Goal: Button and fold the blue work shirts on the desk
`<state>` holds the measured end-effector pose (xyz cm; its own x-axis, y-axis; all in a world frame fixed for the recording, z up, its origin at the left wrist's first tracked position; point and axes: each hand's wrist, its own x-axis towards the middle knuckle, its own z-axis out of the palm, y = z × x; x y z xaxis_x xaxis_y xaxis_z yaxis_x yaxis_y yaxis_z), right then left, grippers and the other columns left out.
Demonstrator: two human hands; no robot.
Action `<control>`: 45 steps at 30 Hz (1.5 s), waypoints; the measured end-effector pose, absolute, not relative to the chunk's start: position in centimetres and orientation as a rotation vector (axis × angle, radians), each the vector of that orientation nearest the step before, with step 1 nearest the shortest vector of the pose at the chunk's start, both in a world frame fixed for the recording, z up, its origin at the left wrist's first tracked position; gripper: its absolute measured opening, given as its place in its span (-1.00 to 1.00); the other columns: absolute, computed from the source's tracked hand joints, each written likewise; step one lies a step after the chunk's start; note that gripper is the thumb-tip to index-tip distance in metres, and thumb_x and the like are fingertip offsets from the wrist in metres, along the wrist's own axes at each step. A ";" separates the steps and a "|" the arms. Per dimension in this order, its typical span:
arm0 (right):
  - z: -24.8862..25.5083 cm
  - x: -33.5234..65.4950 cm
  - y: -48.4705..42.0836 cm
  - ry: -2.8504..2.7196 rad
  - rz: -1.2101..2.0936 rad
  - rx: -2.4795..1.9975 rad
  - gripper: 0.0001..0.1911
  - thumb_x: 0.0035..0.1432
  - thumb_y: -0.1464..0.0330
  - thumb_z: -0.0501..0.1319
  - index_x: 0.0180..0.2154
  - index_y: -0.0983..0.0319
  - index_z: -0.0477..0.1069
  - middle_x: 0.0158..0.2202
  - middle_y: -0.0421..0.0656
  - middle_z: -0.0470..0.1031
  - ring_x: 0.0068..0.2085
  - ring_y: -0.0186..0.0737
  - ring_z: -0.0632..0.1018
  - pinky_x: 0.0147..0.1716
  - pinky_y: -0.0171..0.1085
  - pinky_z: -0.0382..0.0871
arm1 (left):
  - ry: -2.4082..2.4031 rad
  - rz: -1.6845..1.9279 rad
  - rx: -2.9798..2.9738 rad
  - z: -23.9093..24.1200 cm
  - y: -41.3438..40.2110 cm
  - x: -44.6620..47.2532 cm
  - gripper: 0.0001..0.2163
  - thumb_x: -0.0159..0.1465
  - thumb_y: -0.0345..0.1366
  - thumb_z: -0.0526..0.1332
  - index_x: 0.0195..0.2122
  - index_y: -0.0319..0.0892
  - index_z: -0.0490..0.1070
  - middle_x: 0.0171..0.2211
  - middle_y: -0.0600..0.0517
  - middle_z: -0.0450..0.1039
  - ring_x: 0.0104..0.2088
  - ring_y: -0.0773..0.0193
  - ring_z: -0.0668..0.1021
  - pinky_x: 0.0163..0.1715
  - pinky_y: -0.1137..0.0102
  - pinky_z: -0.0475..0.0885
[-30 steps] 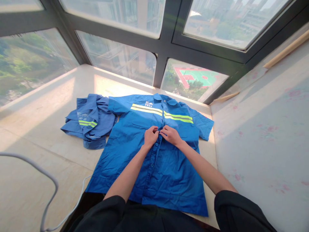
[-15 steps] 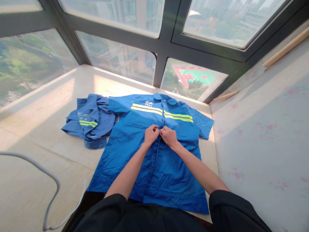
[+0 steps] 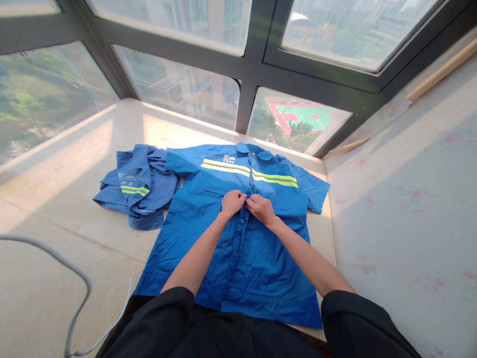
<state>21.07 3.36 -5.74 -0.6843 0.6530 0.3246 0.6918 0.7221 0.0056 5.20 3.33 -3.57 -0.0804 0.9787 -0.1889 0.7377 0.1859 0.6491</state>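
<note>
A blue short-sleeved work shirt (image 3: 201, 233) lies spread face up, its collar toward the window and its hem toward me. Yellow-green reflective stripes cross its chest, with white print above them. My left hand (image 3: 233, 203) and my right hand (image 3: 261, 209) meet at the front placket, just below the stripes. Both are closed, fingertips pinching the placket's edges; the spot between them is hidden by the fingers. Below my hands, buttons (image 3: 235, 252) show along the placket.
A second blue shirt (image 3: 152, 174), crumpled, lies left of the spread one on the pale sill (image 3: 74, 219). A grey-white cable (image 3: 84, 293) loops at the lower left. Windows with dark frames (image 3: 257, 64) stand beyond, and a flowered wall (image 3: 395, 209) rises on the right.
My left fingers have curled in a little more at the placket. Both hands stay at the same place on the shirt, and the view has shifted very slightly.
</note>
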 end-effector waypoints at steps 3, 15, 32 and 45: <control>-5.8 21.3 3.5 -2.635 -0.165 -1.029 -0.59 0.42 0.38 -0.03 -0.45 0.20 0.42 -0.43 -0.11 0.41 -0.36 -0.22 0.36 -0.42 -0.21 0.08 | 1.900 0.491 1.621 -3.5 3.0 5.4 -0.73 0.32 -0.15 0.12 -0.29 -0.12 0.59 -0.24 -0.06 0.63 -0.18 0.16 0.59 -0.21 0.40 0.36; -6.8 22.1 3.1 -2.535 0.148 -0.932 -0.68 0.40 0.35 0.00 -0.27 0.18 0.51 -0.29 -0.06 0.47 -0.25 -0.15 0.45 -0.26 -0.22 0.33 | 1.836 0.342 1.686 -2.8 3.6 4.9 -0.70 0.34 -0.16 0.09 -0.30 -0.14 0.59 -0.26 -0.07 0.62 -0.19 0.15 0.59 -0.24 0.40 0.34; -6.3 20.8 3.8 -2.103 0.614 -1.337 -0.83 0.27 0.29 0.19 -0.31 0.19 0.51 -0.33 -0.13 0.53 -0.32 -0.17 0.52 -0.27 -0.22 0.40 | 1.848 0.278 1.644 -2.7 3.6 5.4 -0.67 0.36 -0.19 0.02 -0.22 -0.15 0.58 -0.12 -0.12 0.60 -0.10 0.12 0.58 -0.17 0.38 0.37; -6.5 20.9 4.0 -2.170 0.573 -1.353 -0.87 0.26 0.34 0.22 -0.27 0.17 0.55 -0.30 -0.13 0.55 -0.25 -0.16 0.54 -0.26 -0.24 0.39 | 1.757 0.285 1.561 -2.6 4.1 4.4 -0.77 0.23 -0.15 0.17 -0.31 -0.11 0.59 -0.47 0.06 0.58 -0.48 0.28 0.59 -0.33 0.47 0.40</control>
<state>20.92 4.00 -6.52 -0.3695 0.9072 0.2013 0.6896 0.4129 -0.5950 4.38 4.09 -2.61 0.0305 0.9233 -0.3830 0.7549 0.2298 0.6143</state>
